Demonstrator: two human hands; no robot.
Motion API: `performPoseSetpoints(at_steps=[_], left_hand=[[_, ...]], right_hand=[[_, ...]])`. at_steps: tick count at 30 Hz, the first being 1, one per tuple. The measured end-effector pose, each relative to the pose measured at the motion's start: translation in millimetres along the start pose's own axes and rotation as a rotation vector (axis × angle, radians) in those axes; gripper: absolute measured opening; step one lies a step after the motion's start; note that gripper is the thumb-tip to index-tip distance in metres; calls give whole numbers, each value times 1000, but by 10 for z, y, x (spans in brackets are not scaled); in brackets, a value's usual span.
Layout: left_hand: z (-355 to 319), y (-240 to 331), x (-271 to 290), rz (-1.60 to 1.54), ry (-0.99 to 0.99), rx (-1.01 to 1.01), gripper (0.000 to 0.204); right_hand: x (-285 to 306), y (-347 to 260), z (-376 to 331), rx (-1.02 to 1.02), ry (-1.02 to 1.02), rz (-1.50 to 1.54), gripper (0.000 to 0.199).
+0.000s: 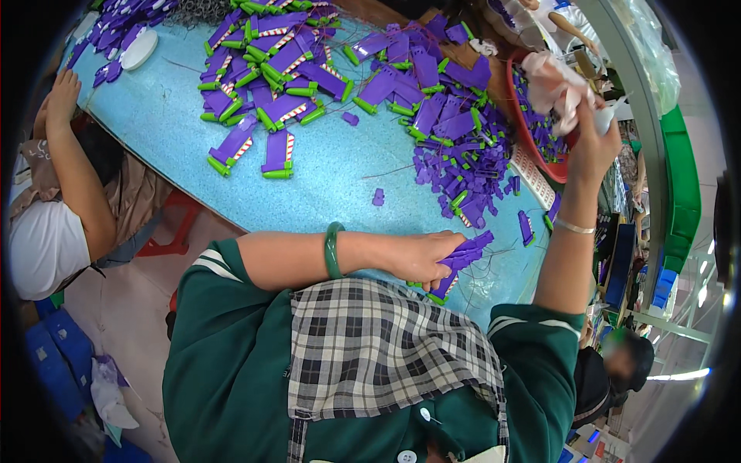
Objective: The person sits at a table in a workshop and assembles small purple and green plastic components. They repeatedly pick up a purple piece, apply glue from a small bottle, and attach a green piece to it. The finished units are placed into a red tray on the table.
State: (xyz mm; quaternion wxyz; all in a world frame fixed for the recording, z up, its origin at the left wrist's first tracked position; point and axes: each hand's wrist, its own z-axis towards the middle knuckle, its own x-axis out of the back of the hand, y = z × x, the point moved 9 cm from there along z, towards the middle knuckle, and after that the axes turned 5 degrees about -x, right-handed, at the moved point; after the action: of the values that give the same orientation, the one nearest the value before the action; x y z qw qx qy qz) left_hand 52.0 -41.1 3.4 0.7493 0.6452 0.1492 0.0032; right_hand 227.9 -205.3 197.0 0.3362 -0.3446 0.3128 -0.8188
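Observation:
My left hand (426,258) is closed around a purple plastic piece (468,251) near the table's front edge, and a purple part with a striped edge and green end shows just under the fingers. Some thin dark wires lie beside it. Raised at the right, my right hand (598,140) grips a crumpled pale pink cloth (552,83) over the rim of a red basin (557,171). Small purple and green parts fill that basin. What else the right fingers hold is hidden, though something whitish shows beside them.
A heap of purple-and-green striped parts (270,62) covers the far side of the blue table (309,201). Small purple pieces (448,166) are piled before the basin. A white lid (139,50) lies far left, near a co-worker's arm (77,162). A red stool (176,224) stands below.

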Motion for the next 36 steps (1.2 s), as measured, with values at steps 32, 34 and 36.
performPoseSetpoints(at_steps=[32, 34, 36], left_hand=[[-2166, 1938, 4090, 2090, 1177, 448, 57], [-1959, 2003, 3786, 2302, 1194, 448, 55], [-1659, 2025, 3425, 2354, 1139, 280, 50]], right_hand=[[1492, 514, -2439, -463, 64, 93, 35], [1662, 550, -2674, -501, 113, 107, 35], [1796, 540, -2833, -500, 147, 114, 36]])
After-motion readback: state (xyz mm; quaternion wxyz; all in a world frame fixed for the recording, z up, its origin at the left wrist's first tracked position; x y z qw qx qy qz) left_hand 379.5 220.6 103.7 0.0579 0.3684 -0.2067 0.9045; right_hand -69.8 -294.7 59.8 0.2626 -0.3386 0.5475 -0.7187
